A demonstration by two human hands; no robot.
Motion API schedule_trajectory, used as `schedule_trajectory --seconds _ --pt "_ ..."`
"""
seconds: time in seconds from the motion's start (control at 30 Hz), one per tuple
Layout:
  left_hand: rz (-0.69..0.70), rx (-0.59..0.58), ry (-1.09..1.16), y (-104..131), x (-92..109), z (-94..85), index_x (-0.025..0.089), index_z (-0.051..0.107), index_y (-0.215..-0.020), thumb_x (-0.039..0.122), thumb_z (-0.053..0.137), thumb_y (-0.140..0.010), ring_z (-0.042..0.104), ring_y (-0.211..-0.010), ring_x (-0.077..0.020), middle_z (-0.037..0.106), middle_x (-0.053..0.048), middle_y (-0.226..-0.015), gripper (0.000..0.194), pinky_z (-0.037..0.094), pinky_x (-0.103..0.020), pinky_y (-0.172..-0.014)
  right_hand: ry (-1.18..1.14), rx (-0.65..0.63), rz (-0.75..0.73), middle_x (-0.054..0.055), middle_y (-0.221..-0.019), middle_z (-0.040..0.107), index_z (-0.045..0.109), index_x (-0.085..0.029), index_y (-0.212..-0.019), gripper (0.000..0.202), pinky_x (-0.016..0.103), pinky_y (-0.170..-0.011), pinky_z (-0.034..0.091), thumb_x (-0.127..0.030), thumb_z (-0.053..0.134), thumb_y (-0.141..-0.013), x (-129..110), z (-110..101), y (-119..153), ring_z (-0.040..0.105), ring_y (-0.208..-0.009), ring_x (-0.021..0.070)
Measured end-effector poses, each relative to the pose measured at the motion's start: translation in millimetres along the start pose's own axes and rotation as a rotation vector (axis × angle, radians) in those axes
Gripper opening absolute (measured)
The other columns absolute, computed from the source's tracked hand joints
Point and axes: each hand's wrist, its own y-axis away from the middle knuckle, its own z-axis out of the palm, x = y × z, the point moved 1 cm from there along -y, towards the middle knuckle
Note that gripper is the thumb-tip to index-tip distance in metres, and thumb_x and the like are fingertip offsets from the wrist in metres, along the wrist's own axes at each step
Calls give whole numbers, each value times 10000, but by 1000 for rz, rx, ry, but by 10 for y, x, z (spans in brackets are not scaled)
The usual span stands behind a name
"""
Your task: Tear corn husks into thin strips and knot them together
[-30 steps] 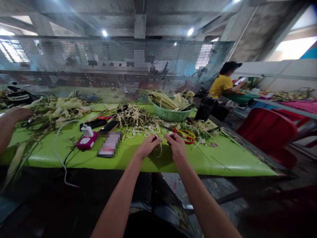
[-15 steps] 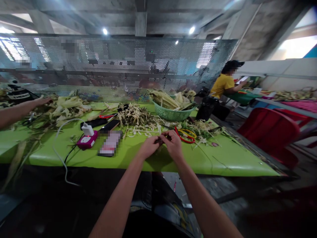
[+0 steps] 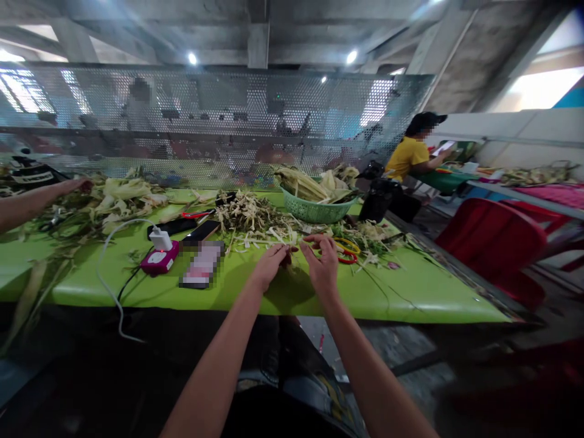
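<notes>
Over the green-covered table point(image 3: 246, 292), my left hand point(image 3: 272, 263) has its fingers closed on something small and dark at the fingertips, too small to name. A thin pale strip shows just beside it. My right hand point(image 3: 323, 258) is a short gap away, with thumb and fingers apart and nothing visible between them. Behind my right hand lie scissors with yellow and red handles point(image 3: 349, 249), partly covered by it. Beyond both hands spreads a pile of pale knotted husk pieces point(image 3: 249, 213).
A green basket point(image 3: 314, 210) of dried corn husks stands behind the pile. To the left lie a phone point(image 3: 202, 266), a purple power socket point(image 3: 159, 255) with a white cable, and a husk heap point(image 3: 125, 194) with another person's arm point(image 3: 41, 201). Red chairs point(image 3: 493, 234) stand right.
My hands were together at the fingertips and have moved apart. My right hand's fingers have opened. The other person's arm at the left has shifted slightly.
</notes>
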Motion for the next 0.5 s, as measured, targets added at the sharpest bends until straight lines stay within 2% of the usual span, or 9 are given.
schedule_trajectory --seconds 0.1,0.2,0.33,0.5 --pt "-8 12 163 -2 11 -5 180 599 -796 427 591 -790 516 -627 -120 578 -5 -705 247 425 -255 -632 -31 -170 46 29 -758 626 622 -202 -762 237 322 -724 418 -426 595 -834 23 36 45 550 -761 194" --pt "-19 11 238 6 34 0 177 582 -794 401 642 -754 516 -603 -103 572 10 -691 236 422 -240 -614 -109 -285 125 17 -716 630 619 -201 -761 249 309 -684 423 -441 602 -822 72 75 73 552 -682 177" --pt "-68 37 235 24 62 -8 173 556 -753 396 671 -719 503 -567 -85 555 26 -661 254 403 -218 -574 -193 -293 209 5 -697 609 607 -199 -767 225 290 -640 415 -422 624 -792 172 101 76 537 -656 167" --pt "-103 70 202 42 78 -15 166 537 -700 378 661 -712 450 -512 -70 519 36 -599 246 348 -199 -506 -191 -278 219 -6 -662 548 586 -197 -731 215 279 -601 377 -403 622 -781 208 117 70 472 -628 153"
